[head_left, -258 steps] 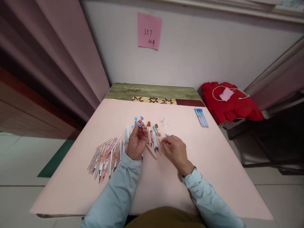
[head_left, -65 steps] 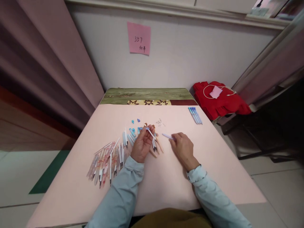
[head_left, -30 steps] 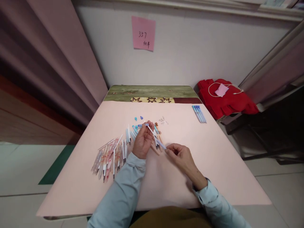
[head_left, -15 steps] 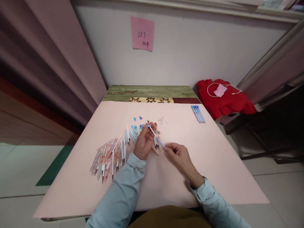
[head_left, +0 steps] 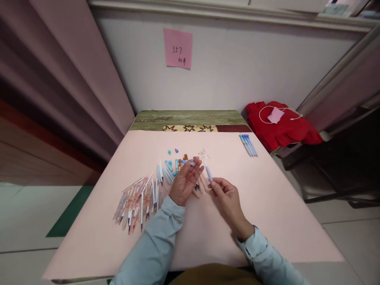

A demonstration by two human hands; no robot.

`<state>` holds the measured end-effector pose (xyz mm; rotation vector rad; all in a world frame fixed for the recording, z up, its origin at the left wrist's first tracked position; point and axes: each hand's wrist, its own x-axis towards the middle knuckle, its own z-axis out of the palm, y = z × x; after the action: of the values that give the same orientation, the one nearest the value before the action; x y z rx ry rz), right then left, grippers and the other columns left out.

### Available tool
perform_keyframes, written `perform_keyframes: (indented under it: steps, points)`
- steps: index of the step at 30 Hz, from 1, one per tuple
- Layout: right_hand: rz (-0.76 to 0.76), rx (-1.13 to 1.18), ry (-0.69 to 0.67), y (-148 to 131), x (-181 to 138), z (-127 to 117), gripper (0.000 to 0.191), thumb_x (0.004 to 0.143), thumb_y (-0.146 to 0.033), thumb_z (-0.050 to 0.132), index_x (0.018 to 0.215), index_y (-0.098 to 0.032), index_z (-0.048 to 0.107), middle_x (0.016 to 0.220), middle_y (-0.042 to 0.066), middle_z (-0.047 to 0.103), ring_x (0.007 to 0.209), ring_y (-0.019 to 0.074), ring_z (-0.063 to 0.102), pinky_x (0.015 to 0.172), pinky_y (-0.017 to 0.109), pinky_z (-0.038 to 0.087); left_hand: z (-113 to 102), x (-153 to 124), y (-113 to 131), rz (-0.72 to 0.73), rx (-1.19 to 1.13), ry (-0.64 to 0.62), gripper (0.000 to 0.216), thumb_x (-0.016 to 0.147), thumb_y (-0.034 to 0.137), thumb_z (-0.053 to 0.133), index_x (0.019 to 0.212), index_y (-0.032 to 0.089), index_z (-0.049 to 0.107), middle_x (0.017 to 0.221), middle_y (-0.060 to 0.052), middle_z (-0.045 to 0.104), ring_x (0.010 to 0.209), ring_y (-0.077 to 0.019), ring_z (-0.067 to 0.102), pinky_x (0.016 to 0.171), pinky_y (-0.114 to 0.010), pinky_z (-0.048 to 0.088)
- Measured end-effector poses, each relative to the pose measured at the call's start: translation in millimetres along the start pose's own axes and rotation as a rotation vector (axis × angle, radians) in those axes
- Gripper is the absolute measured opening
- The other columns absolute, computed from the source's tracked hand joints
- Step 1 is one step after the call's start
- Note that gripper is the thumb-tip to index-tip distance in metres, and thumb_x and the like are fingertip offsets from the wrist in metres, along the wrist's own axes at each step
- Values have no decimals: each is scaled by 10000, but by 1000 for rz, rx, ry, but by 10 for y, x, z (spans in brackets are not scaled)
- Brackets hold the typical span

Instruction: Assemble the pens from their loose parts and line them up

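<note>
My left hand (head_left: 187,182) is palm up, with its thumb holding a short blue pen barrel piece (head_left: 187,162) against the fingers. In my right hand (head_left: 225,194) a lavender pen barrel (head_left: 208,173) is pinched near its lower end, a white refill tip sticking out of its top. The two pieces are apart. Around my left hand lie light blue barrel pieces (head_left: 168,165), brown bear-like toppers (head_left: 185,157) and black-tipped white refills (head_left: 161,172), some hidden behind the hand. Small clear bits (head_left: 203,153) lie just beyond the lavender barrel.
A pile of clear pen barrels and refills (head_left: 135,202) spreads over the left of the pink-covered table (head_left: 267,221). Several blue pens (head_left: 248,145) lie side by side at the far right. Two small blue toppers (head_left: 176,151) sit farther back. Red cloth (head_left: 285,130) with a cable is beyond the right edge.
The lavender barrel in my right hand has turned more upright and moved away from my left palm. The white refill no longer lies across my left hand. The view has tilted slightly up.
</note>
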<state>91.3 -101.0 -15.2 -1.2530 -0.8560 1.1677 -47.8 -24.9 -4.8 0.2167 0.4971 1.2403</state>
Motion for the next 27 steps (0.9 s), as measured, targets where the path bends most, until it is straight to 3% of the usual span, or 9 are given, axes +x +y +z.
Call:
perform_keyframes:
  steps: [8,22,27]
  points:
    - [-290,-482,17,-284,-26,-131,208,842,-364,640,912,-201,749,780,32,713,637,151,587,595,259,476,-37,17,-49,-6,44,62,81,869,162,656,924,124,702,993,-104,753,907,-173,725,960,-356,547]
    - [-384,-656,75,-334,-22,-161,169,869,-315,596,896,-221,733,732,11,669,611,138,570,571,249,459,47,-52,-61,37,220,12,105,791,191,743,858,114,716,926,-87,749,852,-166,710,844,-298,568]
    - [-492,-746,152,-358,-19,-160,156,854,-284,610,962,-220,702,863,24,691,676,142,611,622,258,487,49,-58,-87,36,272,16,142,760,218,778,836,119,710,924,-91,756,791,-159,708,775,-291,586]
